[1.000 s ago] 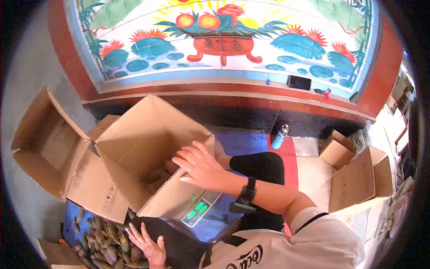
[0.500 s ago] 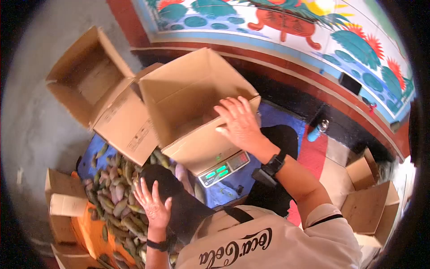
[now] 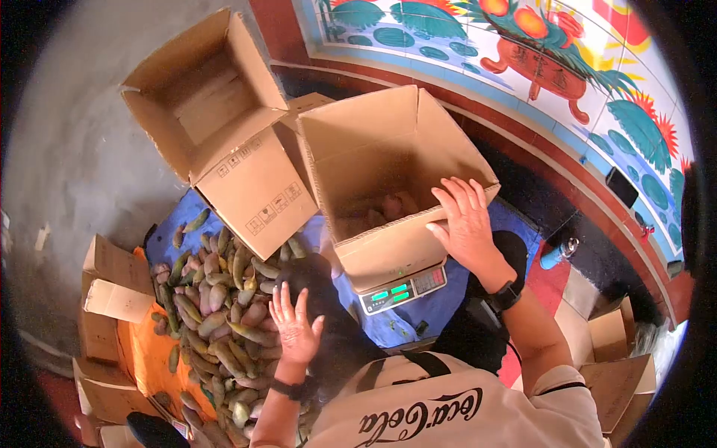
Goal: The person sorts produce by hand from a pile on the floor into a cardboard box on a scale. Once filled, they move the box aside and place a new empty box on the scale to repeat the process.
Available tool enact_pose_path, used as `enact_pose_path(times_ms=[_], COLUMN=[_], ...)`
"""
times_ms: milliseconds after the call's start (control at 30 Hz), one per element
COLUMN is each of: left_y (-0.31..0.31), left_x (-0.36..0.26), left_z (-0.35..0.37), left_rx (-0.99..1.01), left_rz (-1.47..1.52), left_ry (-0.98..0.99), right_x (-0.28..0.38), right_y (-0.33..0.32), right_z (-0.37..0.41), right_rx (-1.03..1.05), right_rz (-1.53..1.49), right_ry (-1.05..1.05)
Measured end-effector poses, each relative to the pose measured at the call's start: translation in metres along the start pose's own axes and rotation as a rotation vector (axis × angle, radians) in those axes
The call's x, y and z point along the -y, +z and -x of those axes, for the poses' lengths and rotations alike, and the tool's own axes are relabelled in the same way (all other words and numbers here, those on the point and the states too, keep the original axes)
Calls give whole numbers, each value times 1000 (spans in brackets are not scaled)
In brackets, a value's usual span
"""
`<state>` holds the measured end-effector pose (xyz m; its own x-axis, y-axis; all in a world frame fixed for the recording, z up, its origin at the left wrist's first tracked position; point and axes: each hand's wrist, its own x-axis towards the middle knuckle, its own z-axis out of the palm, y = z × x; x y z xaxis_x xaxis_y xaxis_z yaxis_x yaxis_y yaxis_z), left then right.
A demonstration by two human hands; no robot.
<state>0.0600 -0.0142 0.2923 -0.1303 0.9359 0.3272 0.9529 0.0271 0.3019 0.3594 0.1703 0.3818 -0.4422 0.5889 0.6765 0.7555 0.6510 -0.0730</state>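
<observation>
Painted tiles point(image 3: 426, 26) back a square corrugated carton point(image 3: 396, 257), its rim under the right hand point(image 3: 469, 228), fingers slightly parted; the left hand point(image 3: 296, 332), fingers splayed, hovers by tapered tubers point(image 3: 220, 325)

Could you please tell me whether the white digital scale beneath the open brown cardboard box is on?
The white digital scale is on: its rectangular display windows glow green.

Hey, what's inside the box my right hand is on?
In the cardboard box, some rounded, reddish-brown produce lies at the bottom, partly in shadow. The near wall and your right hand cover the rest, so I can't tell how much there is.
</observation>
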Motion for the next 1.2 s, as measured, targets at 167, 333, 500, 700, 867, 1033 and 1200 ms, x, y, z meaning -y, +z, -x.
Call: enact_pose_path(times_ms=[167, 333, 500, 700, 867, 1033, 1200], left_y=[8, 9, 10, 19, 24, 26, 24], left_x=[1, -5, -2, -7, -12, -21, -16], left_z=[-5, -9, -8, -11, -14, -21, -17], left_rx=[-15, -16, -70, -110, -112, -88, -61], left_rz=[65, 98, 107, 129, 138, 138, 97], left_ry=[40, 39, 50, 56, 53, 58, 31], right_x=[5, 6, 10, -10, -38, -72, -85], right_y=[-4, -10, -24, -44, -62, -57, -23], right_z=[-4, -3, 3, 12, 22, 59, 99], right_rx=[40, 76, 131, 24, -26, 35, 152], right_rz=[29, 57, 99, 242, 284, 216, 115], right_ry=[3, -49, -64, -79, 78, 151, 232])
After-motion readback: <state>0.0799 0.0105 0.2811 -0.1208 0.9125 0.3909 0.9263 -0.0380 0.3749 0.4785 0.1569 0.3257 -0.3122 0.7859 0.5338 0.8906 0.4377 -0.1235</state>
